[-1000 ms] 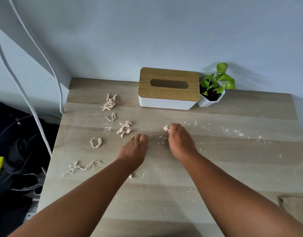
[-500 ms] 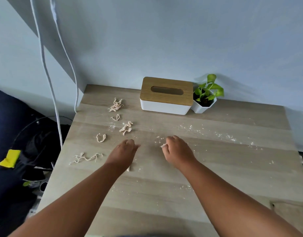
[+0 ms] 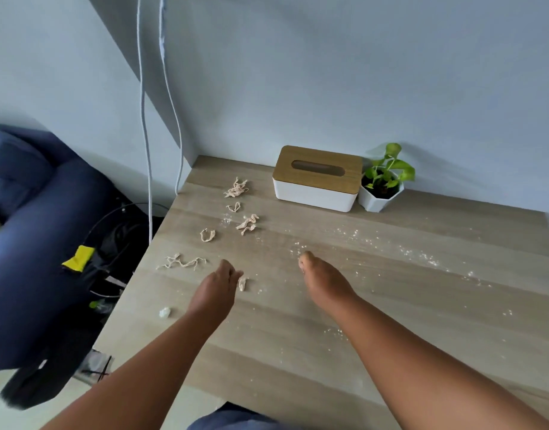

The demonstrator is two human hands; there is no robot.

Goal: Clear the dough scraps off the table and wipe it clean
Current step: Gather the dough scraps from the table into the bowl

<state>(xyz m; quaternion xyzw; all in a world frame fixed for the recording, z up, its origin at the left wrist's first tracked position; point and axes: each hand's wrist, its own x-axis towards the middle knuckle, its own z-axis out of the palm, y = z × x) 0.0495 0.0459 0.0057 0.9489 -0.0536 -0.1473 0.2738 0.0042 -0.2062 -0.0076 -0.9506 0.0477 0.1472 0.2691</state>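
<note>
1. Head view, change since the earlier frames: both hands have drawn back toward the near edge of the desk (image 3: 391, 321). The right hand was at a small scrap near the desk's middle; that scrap no longer shows there. A short scrap (image 3: 242, 283) that was half hidden under the left hand now lies in plain sight just right of its fingertips. The camera has swung left, so more of the blue sofa (image 3: 34, 243) shows.

2. Head view, hands: left hand (image 3: 216, 290) hovers low, fingers loosely bent, holding nothing visible. Right hand (image 3: 324, 283) has its fingers curled under. Grip state: cannot tell whether it pinches the missing scrap; fingertips face away.

3. Head view, task things: the dough scraps lie in a loose column on the desk's left side: a tangle (image 3: 236, 188) at the back, a small loop (image 3: 234, 207), a twisted cluster (image 3: 247, 224), a U-shaped piece (image 3: 207, 235), a long stringy strand (image 3: 183, 262), and a white lump (image 3: 164, 312) near the left edge. Flour dust (image 3: 422, 259) trails across the right half.

4. Others: tissue box (image 3: 318, 178) and potted plant (image 3: 382, 181) at the back wall.

5. Step, as judged: gathering scraps by hand, early on; most are untouched and wiping is not begun.

6. Next move calls for: the left hand pinching the short scrap beside it, then working outward along the column. The strand looks fragile, so lift it whole.
</note>
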